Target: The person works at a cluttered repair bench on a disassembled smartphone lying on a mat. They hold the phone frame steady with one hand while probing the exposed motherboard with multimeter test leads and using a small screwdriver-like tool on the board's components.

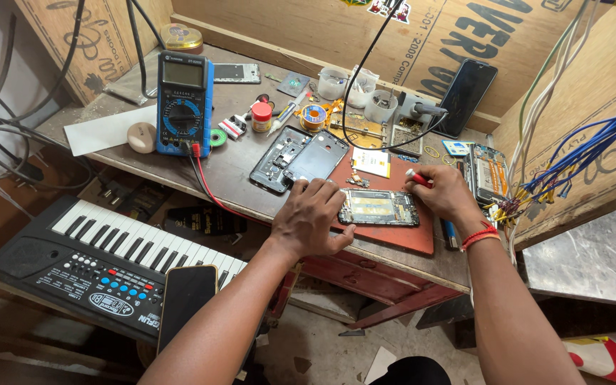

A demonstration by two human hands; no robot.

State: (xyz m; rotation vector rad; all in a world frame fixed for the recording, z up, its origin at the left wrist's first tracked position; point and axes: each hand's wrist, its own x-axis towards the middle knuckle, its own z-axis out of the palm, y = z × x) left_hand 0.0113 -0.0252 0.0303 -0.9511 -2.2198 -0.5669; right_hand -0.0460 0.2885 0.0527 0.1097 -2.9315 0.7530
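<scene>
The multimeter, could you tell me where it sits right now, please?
In the head view, the blue multimeter stands at the workbench's back left, left of the opened phone frames, well away from the left hand.

Left hand (pixel 311 217) covers left end of opened phone (pixel 381 207); fingertips there hidden. Right hand (pixel 447 192) hides most of red-handled tool (pixel 417 177), tip unseen. Phone's board parts too small to tell. Keyboard (pixel 101 257) at 8 o'clock partly behind dark phone (pixel 185 299). Wire bundle (pixel 593 142) at 2 o'clock cut by edge.
</scene>
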